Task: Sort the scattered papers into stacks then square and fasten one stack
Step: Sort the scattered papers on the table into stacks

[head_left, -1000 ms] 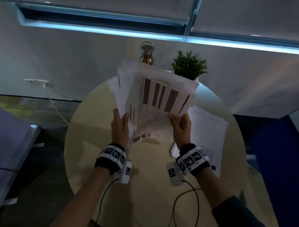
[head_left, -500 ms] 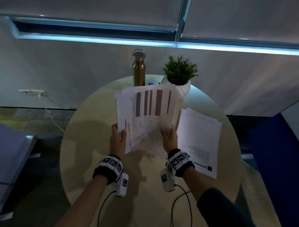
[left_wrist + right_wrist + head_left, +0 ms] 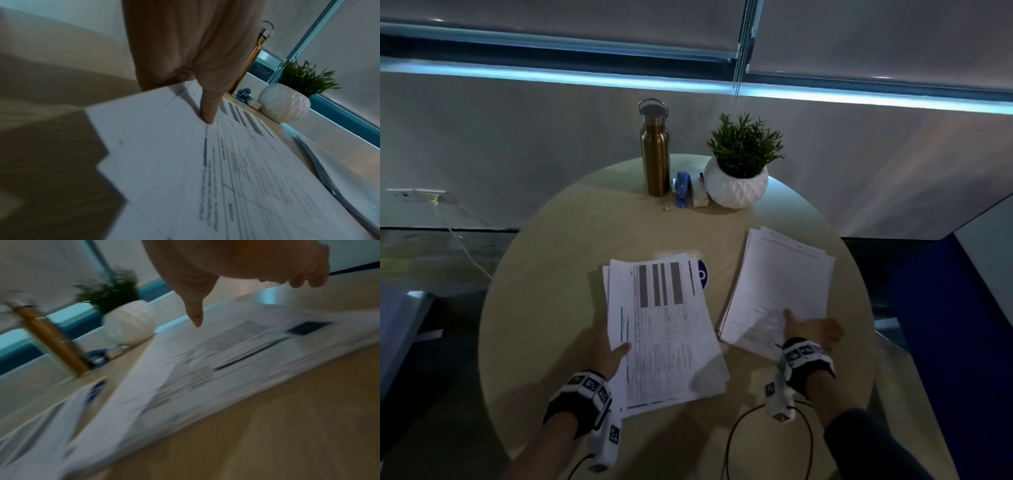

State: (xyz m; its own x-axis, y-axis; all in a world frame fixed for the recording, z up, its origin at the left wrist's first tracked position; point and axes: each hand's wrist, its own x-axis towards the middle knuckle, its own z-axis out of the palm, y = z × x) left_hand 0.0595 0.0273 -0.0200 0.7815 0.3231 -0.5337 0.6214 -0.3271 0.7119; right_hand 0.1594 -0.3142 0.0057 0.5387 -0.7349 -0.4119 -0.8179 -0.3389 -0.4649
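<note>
A stack of printed sheets with dark bars (image 3: pixel 661 329) lies fanned and uneven at the middle of the round table (image 3: pixel 544 281). My left hand (image 3: pixel 613 353) pinches its left edge, thumb (image 3: pixel 207 112) on the top sheet and fingers hidden beneath. A second, plainer paper stack (image 3: pixel 780 287) lies to the right. My right hand (image 3: pixel 811 330) hovers over that stack's near corner and holds nothing; its thumb (image 3: pixel 195 316) points down at the paper and its fingers are loosely curled. The right wrist view is blurred.
At the table's far edge stand a gold bottle (image 3: pixel 654 150) and a potted plant (image 3: pixel 738 171). Between them lie a blue stapler (image 3: pixel 681 190), a small white box (image 3: pixel 698 195) and a tiny gold clip (image 3: pixel 667 207). A blue round disc (image 3: pixel 702 275) peeks from under the barred stack.
The barred stack went from upright in both hands down onto the table. My right hand let go of it and moved right over the other stack.
</note>
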